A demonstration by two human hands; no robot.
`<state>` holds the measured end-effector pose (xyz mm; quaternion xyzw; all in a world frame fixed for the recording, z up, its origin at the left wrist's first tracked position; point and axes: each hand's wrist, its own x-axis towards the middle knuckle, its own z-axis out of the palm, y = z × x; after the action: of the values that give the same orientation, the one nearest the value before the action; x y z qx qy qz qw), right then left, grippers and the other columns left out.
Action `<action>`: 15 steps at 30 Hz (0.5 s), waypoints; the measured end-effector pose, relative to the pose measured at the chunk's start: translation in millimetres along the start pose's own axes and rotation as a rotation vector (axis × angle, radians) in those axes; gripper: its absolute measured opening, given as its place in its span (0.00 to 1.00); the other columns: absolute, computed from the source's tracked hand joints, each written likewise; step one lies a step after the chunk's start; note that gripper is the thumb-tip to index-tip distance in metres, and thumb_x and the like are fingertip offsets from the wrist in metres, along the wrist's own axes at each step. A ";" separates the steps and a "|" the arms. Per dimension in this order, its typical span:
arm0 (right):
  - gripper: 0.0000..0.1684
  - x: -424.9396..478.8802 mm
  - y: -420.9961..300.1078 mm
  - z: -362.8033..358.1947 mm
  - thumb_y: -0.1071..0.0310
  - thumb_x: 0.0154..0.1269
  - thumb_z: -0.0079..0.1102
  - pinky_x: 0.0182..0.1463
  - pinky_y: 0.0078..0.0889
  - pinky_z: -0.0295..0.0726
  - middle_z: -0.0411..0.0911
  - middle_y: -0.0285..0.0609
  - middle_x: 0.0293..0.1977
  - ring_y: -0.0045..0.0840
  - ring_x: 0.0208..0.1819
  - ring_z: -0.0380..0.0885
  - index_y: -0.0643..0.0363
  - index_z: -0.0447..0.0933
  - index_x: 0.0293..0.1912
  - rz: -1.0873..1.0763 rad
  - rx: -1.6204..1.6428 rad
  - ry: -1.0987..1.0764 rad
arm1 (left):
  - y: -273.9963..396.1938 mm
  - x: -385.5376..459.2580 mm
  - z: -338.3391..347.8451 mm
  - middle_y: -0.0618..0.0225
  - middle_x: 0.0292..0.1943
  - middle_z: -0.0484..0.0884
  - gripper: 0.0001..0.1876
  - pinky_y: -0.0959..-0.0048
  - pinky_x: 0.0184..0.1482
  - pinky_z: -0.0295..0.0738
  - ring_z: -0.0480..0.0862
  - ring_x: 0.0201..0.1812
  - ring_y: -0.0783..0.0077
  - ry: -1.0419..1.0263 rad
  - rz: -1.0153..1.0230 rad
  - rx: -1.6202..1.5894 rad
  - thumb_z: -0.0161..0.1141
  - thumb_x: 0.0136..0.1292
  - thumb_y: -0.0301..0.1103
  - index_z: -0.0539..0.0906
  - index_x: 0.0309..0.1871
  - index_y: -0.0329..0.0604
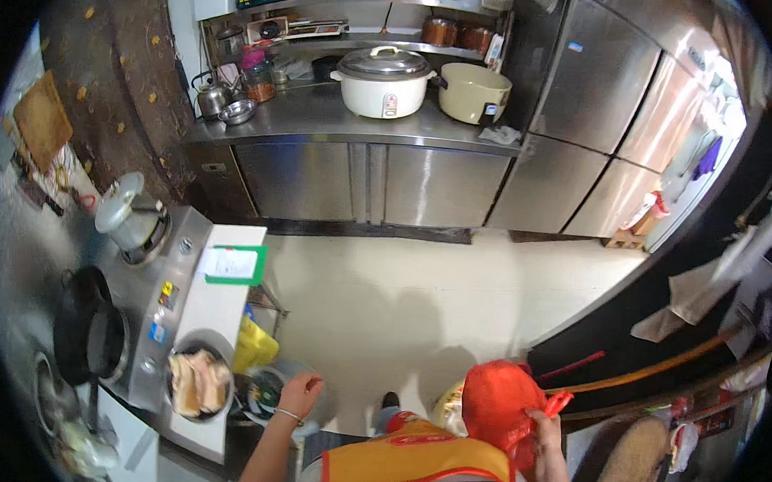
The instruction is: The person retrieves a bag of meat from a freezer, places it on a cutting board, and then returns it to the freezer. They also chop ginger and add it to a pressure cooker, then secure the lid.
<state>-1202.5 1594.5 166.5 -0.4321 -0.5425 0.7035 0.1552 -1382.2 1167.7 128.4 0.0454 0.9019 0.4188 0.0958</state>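
My right hand (547, 426) grips a full red plastic bag (499, 400) by its gathered top, and a twist of the plastic sticks out past the fingers. The bag hangs in front of my right side; its contents are hidden. My left hand (302, 393) is loosely curled with nothing visible in it, and a bracelet circles the wrist. It hovers above a bucket (272, 370) that has dark contents. Left of it, a metal bowl (230, 347) with pale slabs of raw meat (198, 382) stands on the white ledge (212, 316) in front of the stove.
A dark wok (89, 329) and a pressure cooker (129, 215) sit on the gas stove (178, 275). A yellow bag (255, 346) hangs below the ledge. Ahead, a steel counter (287, 119) bears a white rice cooker (381, 95). A container (450, 410) stands beneath the red bag.
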 end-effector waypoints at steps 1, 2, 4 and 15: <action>0.09 11.8 -13.8 39.5 0.72 0.47 0.58 0.18 0.24 0.69 0.76 0.37 0.23 0.22 0.22 0.73 0.59 0.74 0.33 0.215 -0.121 0.147 | -1.8 15.6 -12.6 0.57 0.34 0.81 0.10 0.71 0.39 0.75 0.82 0.36 0.64 0.028 -0.042 -0.003 0.57 0.55 0.33 0.79 0.39 0.40; 0.08 36.8 -7.2 52.4 0.72 0.47 0.58 0.17 0.24 0.66 0.74 0.35 0.22 0.21 0.20 0.71 0.58 0.74 0.32 0.152 -0.125 0.041 | 0.7 39.0 -13.2 0.57 0.35 0.81 0.10 0.70 0.39 0.75 0.82 0.36 0.63 0.055 -0.058 -0.048 0.58 0.54 0.33 0.80 0.39 0.41; 0.05 85.0 -6.2 83.8 0.71 0.48 0.59 0.17 0.24 0.66 0.72 0.33 0.19 0.20 0.17 0.68 0.59 0.74 0.28 0.145 -0.167 -0.024 | -5.1 87.3 -11.8 0.56 0.35 0.81 0.11 0.70 0.39 0.75 0.81 0.36 0.62 0.013 -0.074 -0.023 0.58 0.55 0.36 0.80 0.38 0.41; 0.12 237.0 -31.3 274.4 0.75 0.47 0.56 0.21 0.24 0.69 0.71 0.30 0.21 0.19 0.19 0.69 0.60 0.73 0.36 0.039 -0.016 0.100 | 29.0 491.6 43.4 0.58 0.40 0.76 0.10 0.65 0.49 0.70 0.73 0.47 0.57 -0.365 0.269 0.578 0.53 0.56 0.37 0.80 0.37 0.45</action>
<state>-1560.4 1596.1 100.8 -0.4783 -0.5312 0.6796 0.1649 -1853.6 1298.5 57.0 0.2629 0.9369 0.1408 0.1823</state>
